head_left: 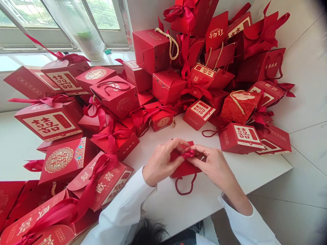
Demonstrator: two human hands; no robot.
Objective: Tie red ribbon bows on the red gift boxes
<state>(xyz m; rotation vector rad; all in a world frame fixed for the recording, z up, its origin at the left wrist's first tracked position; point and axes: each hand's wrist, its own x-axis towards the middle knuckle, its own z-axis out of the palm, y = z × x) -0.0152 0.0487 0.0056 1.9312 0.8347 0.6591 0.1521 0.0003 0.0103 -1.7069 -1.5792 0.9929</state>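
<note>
A small red box (184, 169) sits on the white table (176, 214) in front of me, partly covered by my hands. On its top is a red ribbon knot (189, 154). My left hand (165, 158) pinches the ribbon from the left side, thumb and fingers closed on it. From the right, my right hand (213, 163) also pinches the ribbon at the knot with thumb and index finger. A dark red cord handle (186, 193) hangs off the box's near side and lies on the table.
Many red gift boxes with bows and cords surround the work spot: a tall pile (169, 86) behind, a stack (51, 119) at the left, and more boxes (241, 139) at the right. A window and wall stand behind.
</note>
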